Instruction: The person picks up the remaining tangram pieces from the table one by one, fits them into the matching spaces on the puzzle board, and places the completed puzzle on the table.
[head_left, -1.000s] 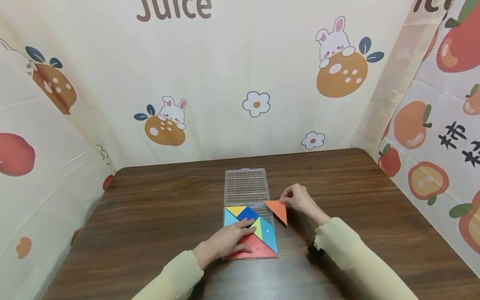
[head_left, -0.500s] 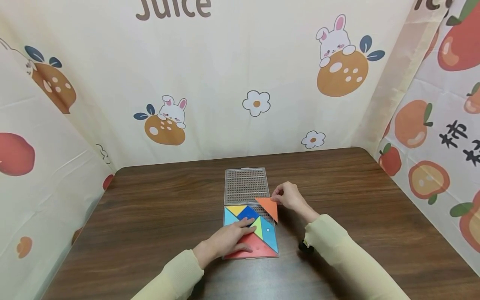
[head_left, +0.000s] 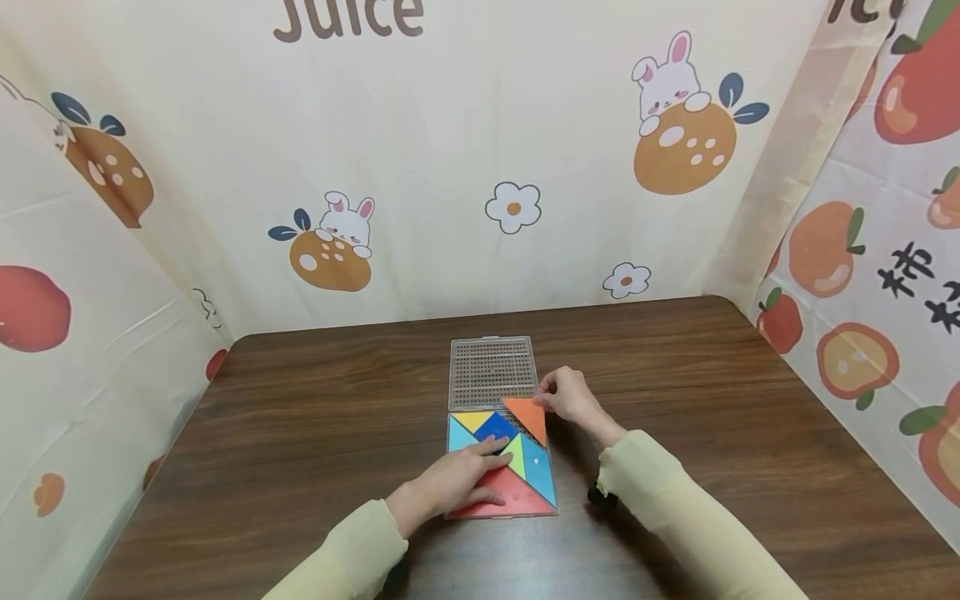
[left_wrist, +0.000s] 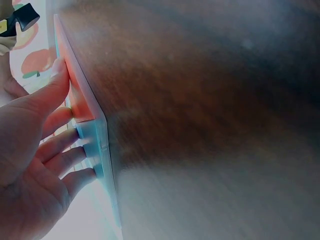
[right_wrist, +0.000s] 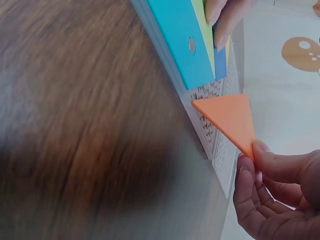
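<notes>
An orange triangle tangram piece (head_left: 531, 417) is pinched at one corner between the thumb and fingers of my right hand (head_left: 570, 397). It hangs over the bare upper right corner of a clear plastic tangram case (right_wrist: 205, 131). My left hand (head_left: 459, 479) lies with spread fingers on the pieces inside the case. Around those fingers show a red triangle (head_left: 521, 495), a blue piece (head_left: 495, 427), a yellow piece (head_left: 472, 420), a light green triangle (head_left: 516, 457) and a light blue piece with a small hole (right_wrist: 182, 42). The left palm hides part of the pieces.
The case's open lid (head_left: 491, 373), with a dotted grid, lies flat behind the tray. Both rest on a dark wood table (head_left: 337, 400). Printed curtains (head_left: 435, 150) stand at its back and sides.
My right hand has moved left with the orange triangle, from beside the case to over its upper right corner. The left hand has stayed in place.
</notes>
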